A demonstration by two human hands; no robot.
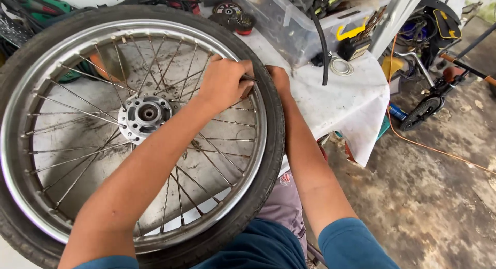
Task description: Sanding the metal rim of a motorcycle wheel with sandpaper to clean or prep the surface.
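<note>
The left hand [223, 83] sits just above the middle of the frame, curled narrow into a loose fist over the spokes at the upper right part of the wheel [129, 129]. Its fingers are closed on a thin dark tool [250, 77], whose short visible end pokes out to the right toward the rim [261, 119]. The tool's long axis runs nearly level across the picture, left to right; what kind of tool it is cannot be told.

The right hand [277, 77] lies just to the right of the left one, resting on the black tyre [276, 140] at the wheel's right edge. Its fingers bend over the tyre toward the rim, and how far they are closed, or whether they pinch anything, cannot be told, since the left hand and the tyre hide the fingertips.

The wheel fills the left half of the frame, lying roughly flat on a worktop [351, 101] covered in white cloth, its face turned up to the camera. The hub [146, 114] sits left of centre, and the spokes fan out from it to the shiny metal rim.

At the upper middle of the frame a clear plastic bin [294, 29] of tools and cables stands on the worktop. A small scooter [439, 88] stands on the concrete floor [434, 196] at the upper right.
</note>
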